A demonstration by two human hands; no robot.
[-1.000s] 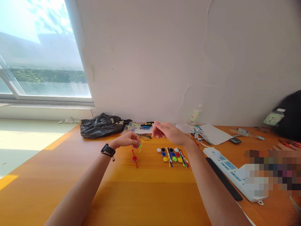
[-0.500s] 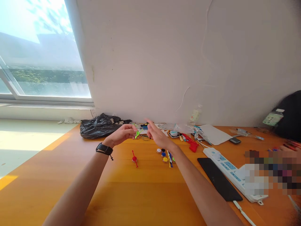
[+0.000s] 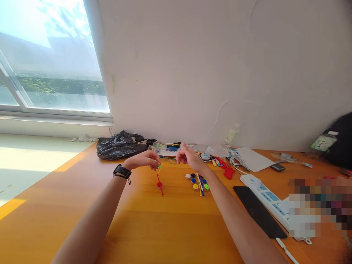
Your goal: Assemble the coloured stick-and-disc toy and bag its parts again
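My left hand (image 3: 144,160), wearing a black wristband, pinches a small bright green arrow piece (image 3: 159,167) between thumb and fingertips, mostly covered by them. To its right, my right hand (image 3: 189,158) hovers with one digit raised apart and the others loosely bent; I see nothing in it. Just below the green piece, a red arrow (image 3: 158,180) sits on a small round base on the table. Near my right forearm lie several small round pieces, among them a yellow one (image 3: 195,187), a white one (image 3: 187,176) and a green one (image 3: 206,187), beside white, yellow and blue arrows.
Along the wall lie a black plastic bag (image 3: 121,146), glasses (image 3: 168,160), a red toy gun (image 3: 226,168) and white paper (image 3: 254,158). At right are a black phone-like slab (image 3: 258,211) and a white power strip (image 3: 271,200). Another person's blurred hand shows at the far right.
My left hand has turned downward and lowered the green arrow piece toward the red one. My right hand's stretched finger has drawn back and its other fingers have bent. The view has shifted slightly.
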